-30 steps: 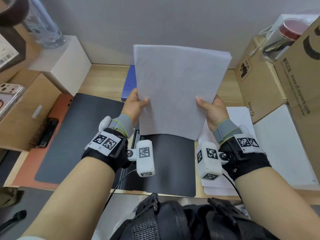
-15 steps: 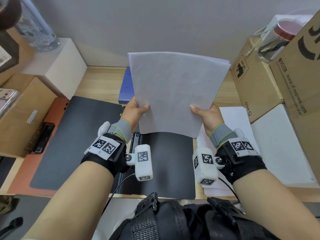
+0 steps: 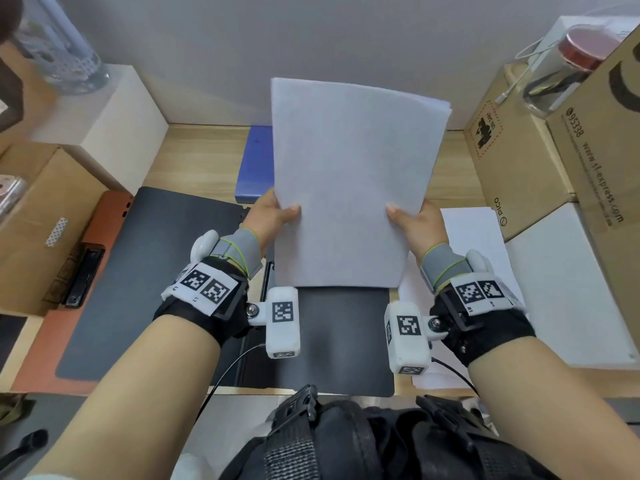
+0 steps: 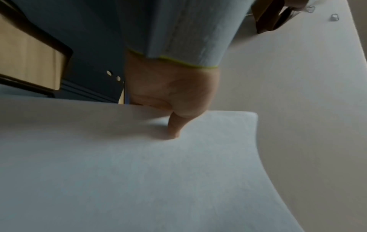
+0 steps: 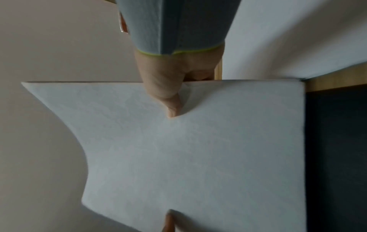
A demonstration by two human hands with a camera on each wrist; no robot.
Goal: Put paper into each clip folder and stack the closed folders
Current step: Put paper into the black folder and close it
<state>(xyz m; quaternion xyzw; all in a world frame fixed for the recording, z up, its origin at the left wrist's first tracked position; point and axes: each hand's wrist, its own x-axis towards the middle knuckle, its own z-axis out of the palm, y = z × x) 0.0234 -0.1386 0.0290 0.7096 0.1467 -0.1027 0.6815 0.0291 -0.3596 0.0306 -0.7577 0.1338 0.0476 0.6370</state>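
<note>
I hold a thin sheaf of white paper [image 3: 349,181] upright over the desk. My left hand [image 3: 273,216] pinches its left edge, thumb on the front, and my right hand [image 3: 414,220] pinches its right edge the same way. Both wrist views show a thumb pressed into the paper [image 4: 178,172] [image 5: 198,149]. Under the paper an open black clip folder [image 3: 156,271] lies flat, its right half [image 3: 343,337] showing below the sheets' lower edge. A closed blue folder [image 3: 254,161] lies behind it. An orange folder [image 3: 104,216] sticks out under the black one's left side.
More white paper [image 3: 478,237] lies on the desk to the right. Cardboard boxes [image 3: 512,168] and a white box [image 3: 568,289] stand on the right. A white box [image 3: 104,109] and a brown box [image 3: 38,220] stand on the left. A wall closes off the back.
The sheaf dipped a little and rose again, its lower edge staying just above the black folder's right half. Both hands kept their pinch.
</note>
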